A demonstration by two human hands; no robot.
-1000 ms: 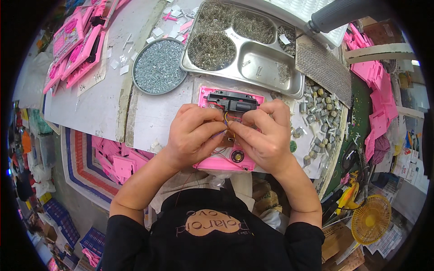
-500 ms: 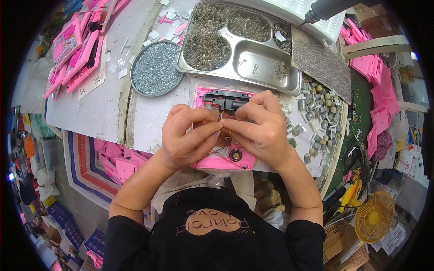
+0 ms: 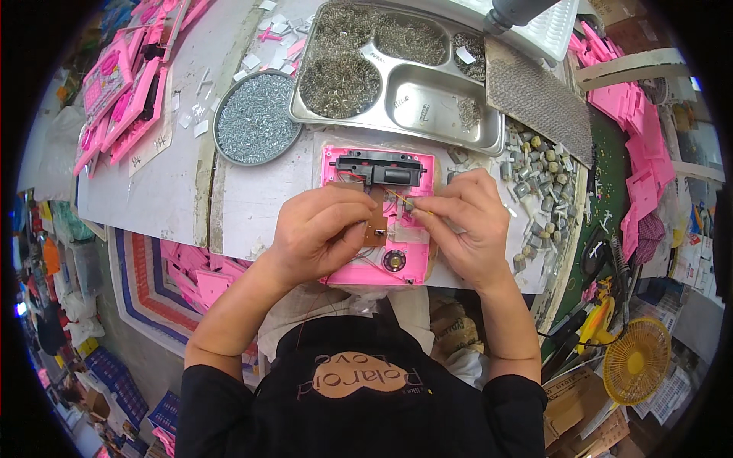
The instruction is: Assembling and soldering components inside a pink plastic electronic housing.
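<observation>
A pink plastic casing (image 3: pixel 418 267) lies in front of me near the table's front edge. Along its far side runs a black plastic battery holder or mechanism (image 3: pixel 382 169). A brown circuit board (image 3: pixel 374 235) sits in its middle, and a small round speaker (image 3: pixel 395 261) at the near side. My right hand (image 3: pixel 472 229), over the casing's right edge, pinches thin wires (image 3: pixel 400 198), one of them yellow. My left hand (image 3: pixel 322 231) is closed at the board's left edge; its fingertips are curled in, and what they hold is hidden.
Beyond the casing stands a steel compartment tray (image 3: pixel 305 114) of springs. Left of it is a round dish (image 3: pixel 258 118) of small screws. Small motors (image 3: pixel 538 179) lie loose at right, near a textured mat (image 3: pixel 538 99). A dark tool (image 3: pixel 515 11) hangs above. Pink casings (image 3: pixel 130 91) are stacked left.
My hands have moved apart: the right one drew back to the right with the wires, uncovering the board and the casing's middle. The view has shifted slightly.
</observation>
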